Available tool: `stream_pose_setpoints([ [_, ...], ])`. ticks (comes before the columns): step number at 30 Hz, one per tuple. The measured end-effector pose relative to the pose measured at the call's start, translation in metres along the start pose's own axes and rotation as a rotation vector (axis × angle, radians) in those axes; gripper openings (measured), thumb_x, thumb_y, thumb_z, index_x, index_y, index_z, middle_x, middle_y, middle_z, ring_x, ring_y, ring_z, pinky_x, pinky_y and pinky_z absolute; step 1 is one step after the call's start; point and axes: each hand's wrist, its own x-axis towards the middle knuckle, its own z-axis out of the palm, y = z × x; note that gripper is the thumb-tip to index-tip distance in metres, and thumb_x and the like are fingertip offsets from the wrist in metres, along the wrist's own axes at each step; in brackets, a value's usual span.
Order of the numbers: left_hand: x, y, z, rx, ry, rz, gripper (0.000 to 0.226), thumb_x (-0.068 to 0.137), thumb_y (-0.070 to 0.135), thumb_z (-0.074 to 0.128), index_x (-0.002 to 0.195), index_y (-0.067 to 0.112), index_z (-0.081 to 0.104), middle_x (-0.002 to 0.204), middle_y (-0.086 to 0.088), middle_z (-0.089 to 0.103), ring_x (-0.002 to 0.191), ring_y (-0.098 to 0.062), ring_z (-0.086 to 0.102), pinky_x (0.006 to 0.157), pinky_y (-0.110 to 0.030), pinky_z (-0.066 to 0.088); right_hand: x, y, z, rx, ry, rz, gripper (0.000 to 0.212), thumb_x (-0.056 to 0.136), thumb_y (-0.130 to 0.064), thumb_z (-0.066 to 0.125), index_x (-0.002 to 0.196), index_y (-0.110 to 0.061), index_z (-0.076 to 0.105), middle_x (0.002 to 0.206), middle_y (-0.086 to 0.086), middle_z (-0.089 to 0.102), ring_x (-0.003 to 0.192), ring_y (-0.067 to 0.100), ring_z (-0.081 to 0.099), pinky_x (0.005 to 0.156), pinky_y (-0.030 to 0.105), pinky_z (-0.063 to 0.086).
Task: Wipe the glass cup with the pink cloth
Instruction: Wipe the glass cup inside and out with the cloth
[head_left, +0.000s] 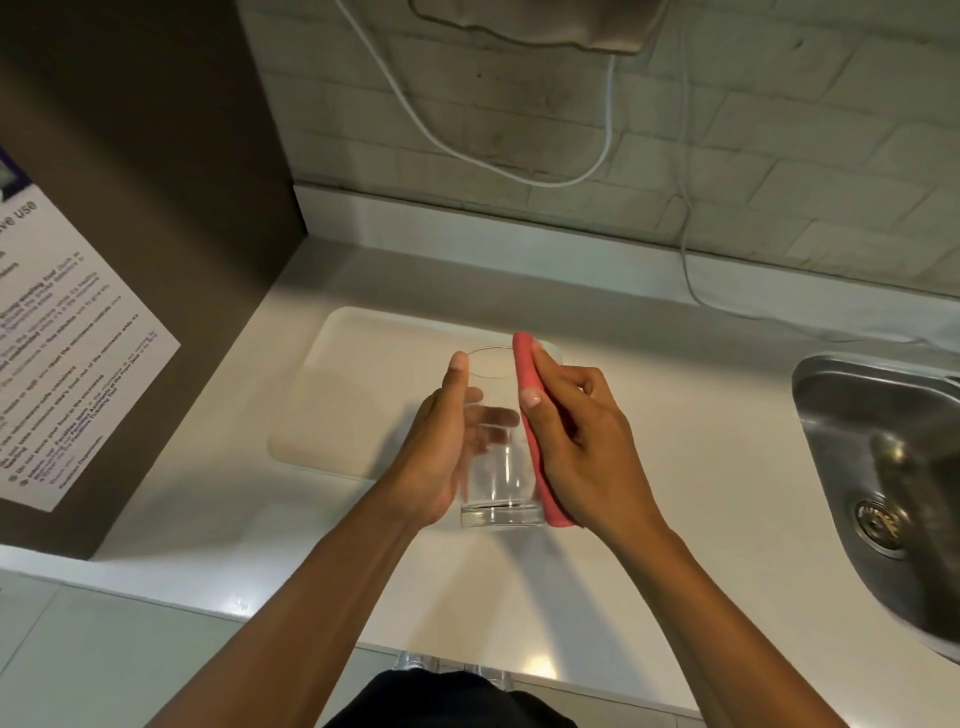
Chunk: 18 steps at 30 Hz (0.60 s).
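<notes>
— Where's the glass cup (497, 441) sitting?

— Left of the sink (883, 467), held up over the counter (675, 415). The left hand (441, 452) is wrapping its fingers around one side.

— And the pink cloth (532, 431)?

— The right hand (582, 441) is pressing it flat against the cup's other side, fingers closed over it.

White cutting board (363, 395) on the counter (675, 415); steel sink (883, 467) at right; printed notice (67, 353) at left.

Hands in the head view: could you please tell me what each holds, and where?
Left hand grips the clear glass cup by its side; right hand presses the folded pink cloth against the opposite side.
</notes>
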Motion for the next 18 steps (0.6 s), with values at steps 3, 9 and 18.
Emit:
stream_pose_setpoints([
  [3,-0.001,0.003,0.001,0.060,0.003,0.019,0.066,0.098,0.073,0.046,0.121,0.013,0.061,0.093,-0.006,0.083,0.080,-0.019,0.079,0.089,-0.043,0.059,0.003,-0.002,-0.001,-0.056,-0.014,-0.013,0.050,0.104,-0.051,0.041,0.154,-0.043,0.038,0.128,-0.010,0.049,0.108,0.001,0.053,0.081,0.001,0.039],
  [9,-0.009,0.013,0.009,0.028,0.079,0.049,0.076,0.095,0.077,0.047,0.129,0.012,0.066,0.118,-0.015,0.079,0.113,-0.032,0.075,0.107,-0.057,0.055,-0.011,-0.012,0.010,-0.050,-0.025,-0.062,0.047,0.107,-0.052,0.033,0.153,-0.043,0.038,0.124,-0.020,0.042,0.101,-0.005,0.055,0.081,-0.001,0.041],
  [18,-0.001,0.014,0.018,-0.124,0.119,-0.050,0.076,0.097,0.072,0.051,0.123,0.002,0.068,0.110,-0.023,0.079,0.106,-0.039,0.076,0.094,-0.047,0.060,-0.019,-0.019,0.004,-0.222,-0.083,-0.169,0.046,0.108,-0.045,0.036,0.154,-0.042,0.036,0.127,-0.009,0.042,0.093,0.004,0.056,0.077,0.004,0.043],
])
